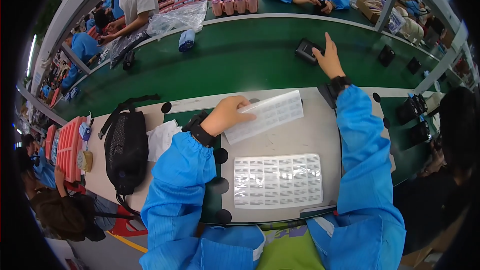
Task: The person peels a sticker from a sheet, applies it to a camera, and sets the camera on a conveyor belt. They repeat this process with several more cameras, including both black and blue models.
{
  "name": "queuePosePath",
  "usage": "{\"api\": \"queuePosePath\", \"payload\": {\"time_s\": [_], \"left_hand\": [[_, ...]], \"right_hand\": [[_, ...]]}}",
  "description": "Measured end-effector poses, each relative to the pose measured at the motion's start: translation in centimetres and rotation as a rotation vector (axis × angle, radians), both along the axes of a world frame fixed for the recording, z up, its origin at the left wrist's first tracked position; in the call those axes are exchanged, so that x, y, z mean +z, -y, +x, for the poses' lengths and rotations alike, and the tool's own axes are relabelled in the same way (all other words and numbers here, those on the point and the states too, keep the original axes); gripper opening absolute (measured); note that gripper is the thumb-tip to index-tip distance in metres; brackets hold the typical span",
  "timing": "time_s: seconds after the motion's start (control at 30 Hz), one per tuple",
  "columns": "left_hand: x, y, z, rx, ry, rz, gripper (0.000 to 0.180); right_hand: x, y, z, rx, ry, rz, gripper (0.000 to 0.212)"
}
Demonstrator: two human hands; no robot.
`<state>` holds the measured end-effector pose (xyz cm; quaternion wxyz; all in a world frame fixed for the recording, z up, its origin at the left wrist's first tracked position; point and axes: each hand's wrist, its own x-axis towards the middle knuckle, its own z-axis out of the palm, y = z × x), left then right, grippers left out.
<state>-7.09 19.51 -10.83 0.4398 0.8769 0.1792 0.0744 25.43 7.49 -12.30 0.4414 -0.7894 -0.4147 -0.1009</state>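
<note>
My left hand is closed on a pale sheet of labels, pinching it by its left end and tilting it above the workbench. Below it, a stack of sticker sheets lies flat, with rows of small printed white labels under a glossy surface. My right hand reaches out over the green belt with its fingers apart. Its thumb side is at the right edge of a small black boxy device; whether they touch is hard to tell.
A black mesh bag and a white cloth-like piece lie left. Farther along the green belt are a blue bundle and black devices. Pink-and-silver items stand across it. Co-workers sit opposite and at both sides.
</note>
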Motion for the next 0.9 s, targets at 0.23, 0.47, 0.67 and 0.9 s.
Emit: {"api": "queuePosePath", "payload": {"time_s": [0.23, 0.47, 0.67, 0.9], "left_hand": [[1.5, 2.7, 0.0, -0.104, 0.206, 0.21, 0.028], [3.6, 3.1, -0.3, -0.206, 0.097, 0.097, 0.028], [5.5, 3.4, -0.5, -0.177, -0.089, 0.15, 0.029], [5.2, 2.0, -0.7, 0.026, 0.184, 0.025, 0.025]], "right_hand": [[7.3, 5.5, -16.2, 0.655, -0.002, -0.379, 0.034], [7.6, 6.6, -15.4, 0.73, -0.169, -0.488, 0.017], [5.9, 6.4, -15.5, 0.703, -0.127, -0.316, 0.016], [6.2, 5.8, -16.3, 0.53, 0.055, -0.241, 0.015]]}}
